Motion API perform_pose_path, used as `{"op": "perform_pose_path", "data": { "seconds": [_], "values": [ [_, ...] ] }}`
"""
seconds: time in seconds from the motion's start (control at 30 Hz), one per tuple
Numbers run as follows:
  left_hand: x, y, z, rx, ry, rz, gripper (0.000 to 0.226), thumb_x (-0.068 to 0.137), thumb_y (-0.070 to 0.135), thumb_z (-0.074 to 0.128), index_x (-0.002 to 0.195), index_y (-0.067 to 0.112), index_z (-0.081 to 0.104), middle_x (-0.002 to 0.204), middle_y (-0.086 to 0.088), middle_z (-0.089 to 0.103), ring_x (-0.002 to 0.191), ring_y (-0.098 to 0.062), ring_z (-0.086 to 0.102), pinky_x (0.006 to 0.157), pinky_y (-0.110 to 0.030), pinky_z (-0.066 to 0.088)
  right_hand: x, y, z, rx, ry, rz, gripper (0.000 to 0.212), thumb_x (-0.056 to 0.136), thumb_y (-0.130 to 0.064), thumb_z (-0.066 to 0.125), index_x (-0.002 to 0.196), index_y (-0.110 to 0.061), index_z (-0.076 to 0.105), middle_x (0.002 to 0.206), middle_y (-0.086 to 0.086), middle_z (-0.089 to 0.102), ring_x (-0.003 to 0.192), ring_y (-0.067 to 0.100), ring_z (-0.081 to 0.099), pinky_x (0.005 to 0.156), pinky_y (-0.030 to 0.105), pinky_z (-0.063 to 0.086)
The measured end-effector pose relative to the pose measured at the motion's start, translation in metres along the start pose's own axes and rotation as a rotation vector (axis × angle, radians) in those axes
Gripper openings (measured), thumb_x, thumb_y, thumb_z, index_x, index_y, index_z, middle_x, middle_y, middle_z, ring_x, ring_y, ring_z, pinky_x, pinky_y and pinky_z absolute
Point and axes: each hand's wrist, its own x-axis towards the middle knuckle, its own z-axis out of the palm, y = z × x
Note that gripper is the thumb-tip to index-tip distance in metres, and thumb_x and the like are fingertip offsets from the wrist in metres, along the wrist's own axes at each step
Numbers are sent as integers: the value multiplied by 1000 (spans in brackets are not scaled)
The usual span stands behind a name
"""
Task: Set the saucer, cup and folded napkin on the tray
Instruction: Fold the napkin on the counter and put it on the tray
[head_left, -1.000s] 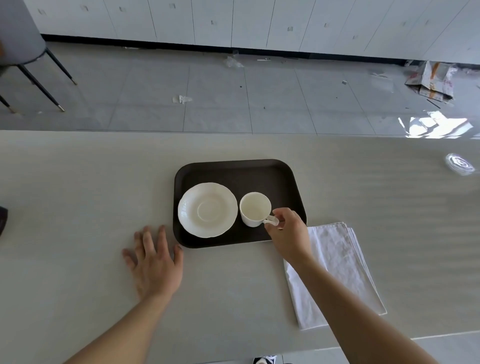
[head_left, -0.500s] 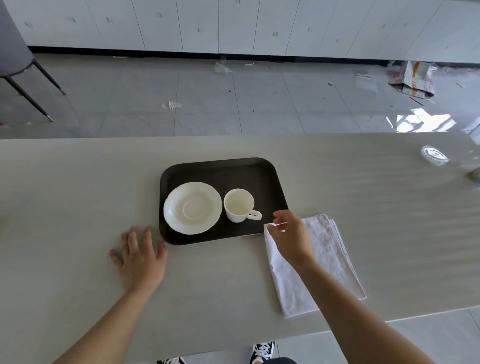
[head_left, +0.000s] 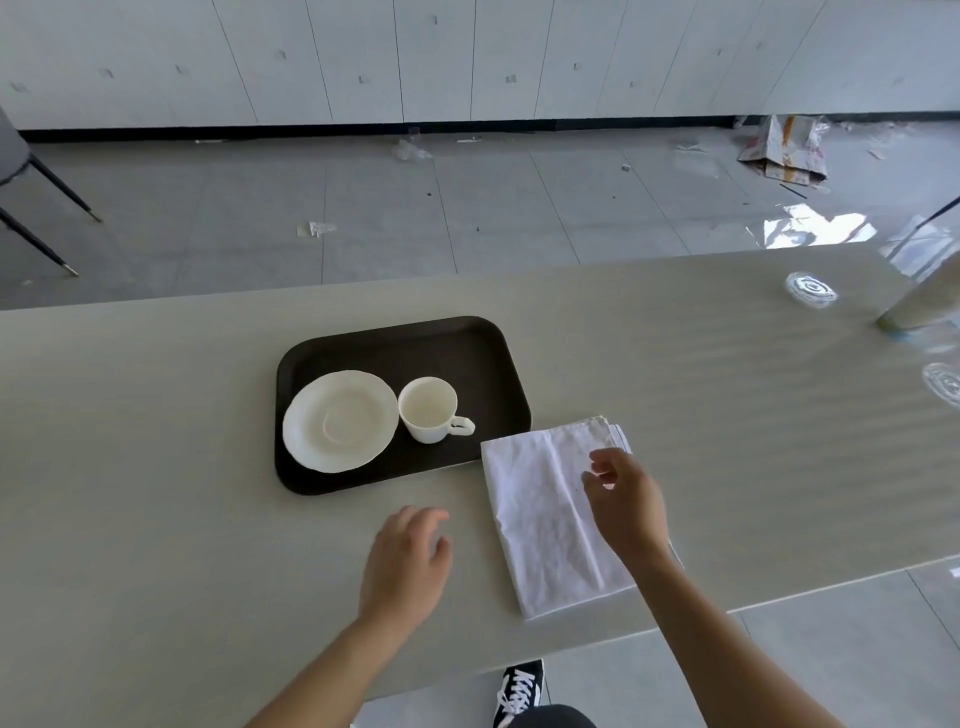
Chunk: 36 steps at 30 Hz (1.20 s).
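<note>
A dark tray (head_left: 415, 338) lies on the pale table. On its left half sits a white saucer (head_left: 340, 420); a white cup (head_left: 430, 409) stands upright beside it, handle pointing right. A folded white napkin (head_left: 545, 509) lies on the table just right of the tray's near corner. My right hand (head_left: 626, 501) hovers over the napkin's right part, fingers apart and curled, holding nothing. My left hand (head_left: 408, 558) is raised above the table in front of the tray, left of the napkin, fingers loosely spread and empty.
The table's near edge runs just below the napkin. At the far right stand clear glass items (head_left: 810, 289) and a shiny object (head_left: 922, 301). Beyond the table is a tiled floor with litter and chair legs (head_left: 47, 218). A shoe (head_left: 519, 691) shows below the table edge.
My right hand let go of the cup handle and moved right over the napkin. My left hand lifted off the table and shifted right toward the napkin. The view panned right.
</note>
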Motion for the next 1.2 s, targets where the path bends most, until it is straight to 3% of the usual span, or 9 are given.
{"op": "perform_pose_path", "data": {
  "seconds": [0.1,0.23,0.33,0.4,0.53,0.83,0.93,1.1,1.2],
  "values": [
    [6,28,19,23,-96,92,39,89,26,54,128,17,56,120,-4,58,113,-25,53,94,-35,45,-1,23,-11,-200,93,-22,34,89,-18,70,122,-17,64,119,7,64,112,30,57,85,38,50],
    [13,50,37,319,-150,289,49,91,33,42,138,20,42,144,-12,39,128,-31,40,100,-41,42,2,46,-16,-387,-23,67,51,92,-41,65,137,-20,52,132,9,56,121,32,49,91,41,48],
    [12,48,50,506,-314,331,58,97,46,30,148,20,19,159,-19,8,149,-34,3,120,-50,11,5,53,-16,-460,-64,84,56,88,-46,68,134,-21,50,128,9,54,118,32,50,93,41,46],
    [7,43,57,548,-373,339,68,98,52,26,152,19,5,161,-21,-8,149,-35,-15,121,-53,-7,6,55,-16,-437,-75,103,56,85,-43,73,131,-19,51,124,12,54,114,35,51,95,40,44],
    [2,39,61,584,-396,357,74,97,57,22,153,19,-6,161,-20,-18,147,-34,-24,120,-53,-12,-1,61,-18,-360,-69,138,55,84,-38,75,130,-20,52,120,11,56,114,34,54,92,41,45],
    [-11,29,42,499,-479,498,82,81,68,33,149,31,9,164,-11,3,149,-23,-19,119,-43,-14,-35,83,-25,-316,-9,187,57,81,-39,77,131,-26,51,117,4,56,115,30,55,84,41,51],
    [-20,26,35,535,-568,629,92,69,77,43,147,36,14,162,-10,9,151,-32,-6,117,-44,-12,-39,82,-27,-318,-23,178,58,80,-35,79,131,-25,52,116,5,56,112,31,57,82,41,53],
    [-31,30,28,663,-514,724,77,64,75,50,130,35,47,141,-8,54,133,-36,48,106,-51,43,-50,87,-32,-302,-23,193,60,78,-36,80,131,-28,53,115,3,57,111,28,59,80,40,54],
    [-39,28,27,627,-499,788,60,70,70,55,122,38,54,131,-3,61,128,-32,54,100,-52,49,-58,94,-36,-306,-19,209,60,78,-41,78,132,-30,53,114,1,56,113,25,57,82,38,53]
  ]
}}
